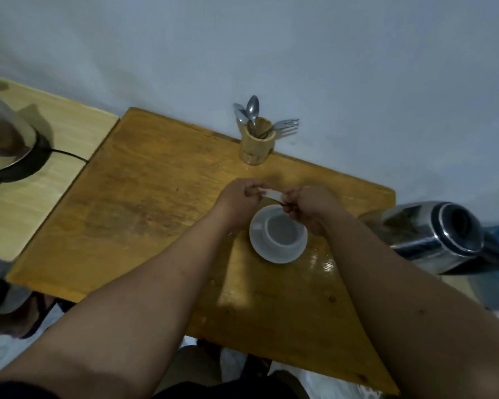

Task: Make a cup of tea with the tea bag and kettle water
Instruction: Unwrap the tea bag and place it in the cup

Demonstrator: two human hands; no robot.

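Observation:
A white cup (283, 230) stands on a white saucer (260, 243) on the wooden table (144, 208). Just beyond the cup, both hands pinch a small pale tea bag packet (270, 193). My left hand (238, 201) grips its left end and my right hand (308, 207) its right end, above the cup's far rim. The cup looks empty. A steel electric kettle (5, 133) sits on its black base at the far left, on a lighter side table.
A wooden holder (257, 145) with spoons and forks stands at the table's back edge by the wall. A shiny steel flask (441, 237) lies off the table's right side. The kettle's black cord (69, 154) runs toward the table's left edge.

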